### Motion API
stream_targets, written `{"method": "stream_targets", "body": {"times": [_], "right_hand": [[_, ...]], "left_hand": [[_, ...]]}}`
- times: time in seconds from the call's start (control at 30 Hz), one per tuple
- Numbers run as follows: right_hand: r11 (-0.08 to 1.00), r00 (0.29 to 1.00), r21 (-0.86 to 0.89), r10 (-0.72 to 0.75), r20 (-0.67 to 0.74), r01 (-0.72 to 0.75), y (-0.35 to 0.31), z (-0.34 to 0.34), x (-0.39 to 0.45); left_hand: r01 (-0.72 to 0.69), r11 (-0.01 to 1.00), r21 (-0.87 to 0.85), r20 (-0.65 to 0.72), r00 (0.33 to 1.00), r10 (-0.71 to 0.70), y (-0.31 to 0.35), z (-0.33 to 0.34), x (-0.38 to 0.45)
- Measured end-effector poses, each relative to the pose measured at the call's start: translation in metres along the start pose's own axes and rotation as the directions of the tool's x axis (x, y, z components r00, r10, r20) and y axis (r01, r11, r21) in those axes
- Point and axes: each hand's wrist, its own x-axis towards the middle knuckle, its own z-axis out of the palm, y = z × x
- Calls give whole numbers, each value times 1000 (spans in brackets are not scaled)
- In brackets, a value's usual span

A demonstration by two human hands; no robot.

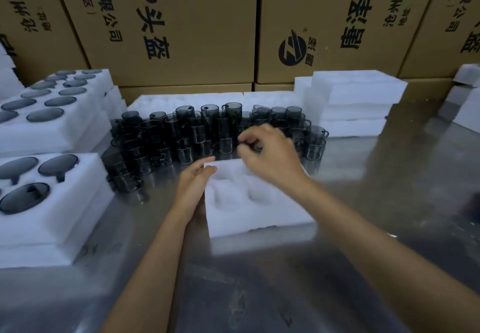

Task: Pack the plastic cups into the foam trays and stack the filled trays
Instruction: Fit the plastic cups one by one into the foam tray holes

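Head view. Step in hand, by my judgement: start of filling a fresh tray (259, 203). Tray sits at centre of worktop (389, 177), pockets showing empty.

L hand (193, 184) at tray's 9 o'clock edge; fingers relaxed and laid against the foam near its far-left corner, steadying, not curled round it.

R hand (267, 152) over tray's 12 o'clock edge, at the near row of cups (181, 135). Fingers curled as if closing on a cup; whether one is actually gripped cannot be told – hand blurred, and it covers whatever sits under it.

Cups: dark, see-through, handled, packed in a dense bank at 12 o'clock from tray, some stacked two high. Well apart at 9 o'clock: filled trays (52, 197), stacked, cups seated in the pockets. More filled trays behind at 10 o'clock. Empty trays (355, 99) stacked at 1 o'clock. Cartons (181, 21) form the back wall.

Next move, judged: lift one cup clear of its neighbours w/o toppling the bank, then seat it in a pocket; handle likely needs turning to suit the pocket shape. L hand should keep tray from sliding on the shiny worktop.

Hidden / unclear:
- Tray's far-right pockets covered by R hand and forearm; pocket count not readable.
- White foam blown out; pocket outlines faint.
- Cup count not readable; bodies overlap.
- Left stacks cut by frame edge.
- Dark item at 3 o'clock edge, blurred, unidentified.
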Motion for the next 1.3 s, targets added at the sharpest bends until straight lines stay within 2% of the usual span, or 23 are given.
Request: {"method": "stream_targets", "body": {"times": [0.13, 0.27, 0.4, 0.6, 0.73, 0.83, 0.93, 1.0, 1.13, 1.3], "right_hand": [[942, 957, -227, 275, 96, -248, 41, 0, 61], [911, 916, -211, 383, 121, -353, 70, 10, 99], [930, 926, -140, 357, 124, -340, 83, 25, 118], [960, 960, 14, 279, 4, -279, 89, 34, 117], [938, 970, 270, 240, -45, -220, 67, 24, 89], [847, 979, 491, 174, 106, -203, 41, 12, 54], [769, 936, 603, -20, 353, -211, 23, 4, 24], [755, 896, 621, -103, 431, -212, 18, 6, 8], [732, 890, 641, -109, 443, -230, 20, 12, -8], [739, 907, 626, -49, 418, -249, 26, 12, -12]], "left_hand": [[41, 999, 20, 70, 997, -42, 2, -4, 5], [38, 998, 54, 163, 986, -46, 3, -10, 7], [31, 997, 75, 206, 977, -46, 2, -10, 7], [22, 993, 112, 208, 977, -45, 5, -10, 7], [-13, 991, 135, 175, 984, -11, 8, -9, 6], [-68, 998, 4, 73, 995, 68, 16, -9, 6], [-130, 986, -106, 160, 976, 145, 24, -13, -1], [-146, 981, -127, 259, 950, 175, 27, -16, -7], [-210, 978, 6, 376, 906, 193, 33, -18, -16], [-215, 975, 49, 327, 926, 187, 36, -14, -19]]}}
